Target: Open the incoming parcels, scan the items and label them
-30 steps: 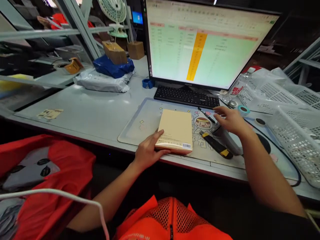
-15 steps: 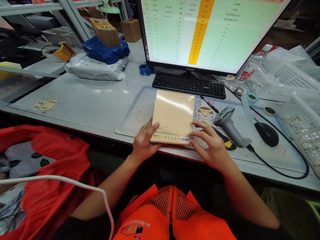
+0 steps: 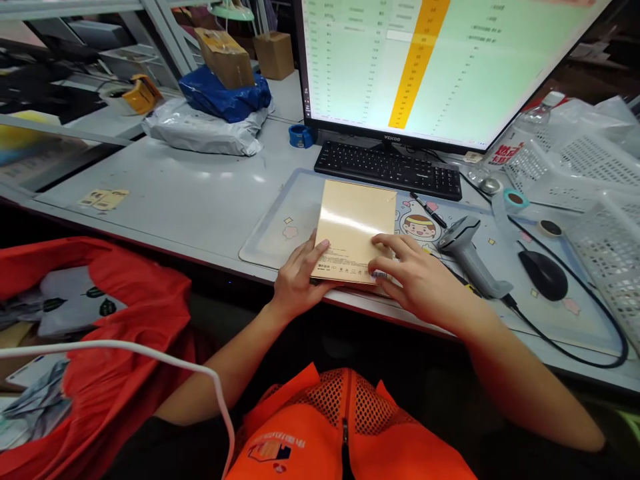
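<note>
A flat pale-gold box [image 3: 357,210] with small print near its front edge lies on the desk mat, its near end at the desk's front edge. My left hand [image 3: 300,277] grips its near left corner, thumb on top and the other fingers at the side and below. Over the near right part, my right hand [image 3: 413,277] rests with fingers spread, the fingertips touching the top face. Those fingers partly cover the barcode label. To the right of this hand lies a grey barcode scanner [image 3: 470,257] with a black cable.
Behind the box stand a black keyboard [image 3: 385,170] and a monitor [image 3: 425,67]. A mouse [image 3: 543,275] and white baskets [image 3: 600,233] are on the right. Wrapped parcels [image 3: 205,130] sit back left. A red cloth-lined container [image 3: 125,367] is at lower left, crossed by a white cable [image 3: 125,345].
My right hand has moved left from the box's right edge onto its top, over the barcode label. My left hand keeps its hold. The whole view has shifted slightly.
</note>
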The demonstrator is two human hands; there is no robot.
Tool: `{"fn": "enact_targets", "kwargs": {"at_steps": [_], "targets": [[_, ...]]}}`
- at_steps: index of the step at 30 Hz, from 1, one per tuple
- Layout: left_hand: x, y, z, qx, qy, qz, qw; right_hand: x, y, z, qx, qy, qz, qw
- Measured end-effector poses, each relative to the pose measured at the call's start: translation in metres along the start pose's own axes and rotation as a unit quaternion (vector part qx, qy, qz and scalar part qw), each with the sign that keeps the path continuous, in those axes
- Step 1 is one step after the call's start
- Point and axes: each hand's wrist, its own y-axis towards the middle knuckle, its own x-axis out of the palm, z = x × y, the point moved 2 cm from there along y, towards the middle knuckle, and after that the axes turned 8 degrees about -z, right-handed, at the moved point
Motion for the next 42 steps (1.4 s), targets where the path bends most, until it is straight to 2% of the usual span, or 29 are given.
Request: {"fn": "enact_targets", "kwargs": {"at_steps": [9,21,25,36,42], "targets": [[0.000,0.001,0.001,-0.012,0.003,-0.003,1.000,-0.010,0.012,0.004,0.020,0.013,-0.084,0.996],[-0.001,0.002,0.003,-0.023,0.010,-0.010,1.000,-0.013,0.017,0.011,0.016,0.028,-0.104,0.994],[-0.001,0.003,0.004,-0.024,0.013,-0.006,1.000,-0.013,0.014,0.014,0.011,0.041,-0.090,0.995],[-0.001,0.003,0.004,-0.028,-0.003,-0.005,1.000,-0.014,0.013,0.016,0.004,0.023,-0.104,0.994],[0.001,0.000,0.002,-0.042,-0.009,-0.016,0.999,-0.017,0.010,0.014,-0.012,0.017,-0.076,0.997]]}}
